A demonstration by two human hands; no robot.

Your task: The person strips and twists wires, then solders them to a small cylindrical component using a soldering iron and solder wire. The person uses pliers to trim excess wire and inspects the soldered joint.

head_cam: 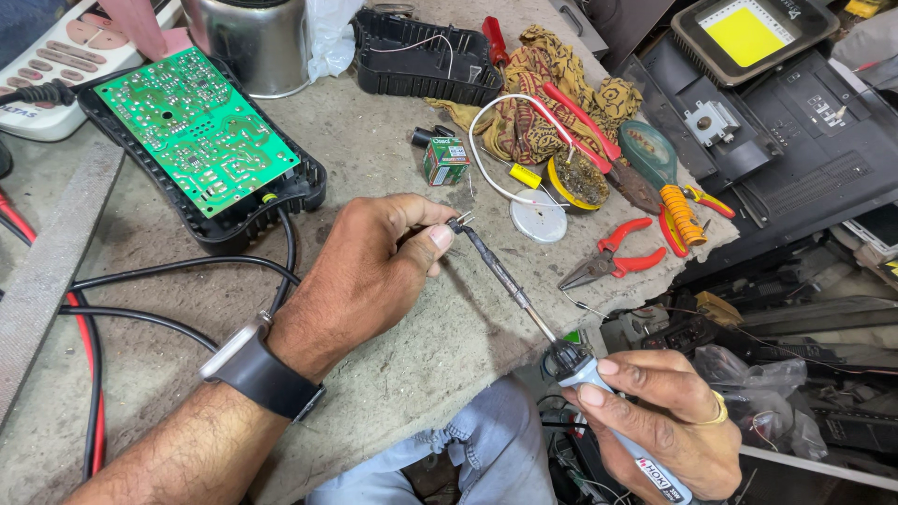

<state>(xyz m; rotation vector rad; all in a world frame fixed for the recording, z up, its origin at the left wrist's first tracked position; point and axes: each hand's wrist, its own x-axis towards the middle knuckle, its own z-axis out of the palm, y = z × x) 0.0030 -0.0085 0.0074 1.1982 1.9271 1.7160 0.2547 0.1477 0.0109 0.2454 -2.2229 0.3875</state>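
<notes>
Gripping soldering iron (524,304), right hand (669,421), tip up-left at left hand (374,271)

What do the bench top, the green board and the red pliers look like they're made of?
Bench top: likely concrete or stone, grey, rough, stained. Green board: rigid circuit laminate, glossy green with pale printed tracks. Pliers: dull grey metal jaws, with handles in smooth red plastic or rubber sleeves.

An electronics repair workshop: bare green circuit board (195,128) in an opened black casing (281,201), red-handled pliers (613,262), solder-flux tin (578,181), loose wires (140,318), dismantled panels (795,140) crowding a stained concrete bench (393,168).
</notes>
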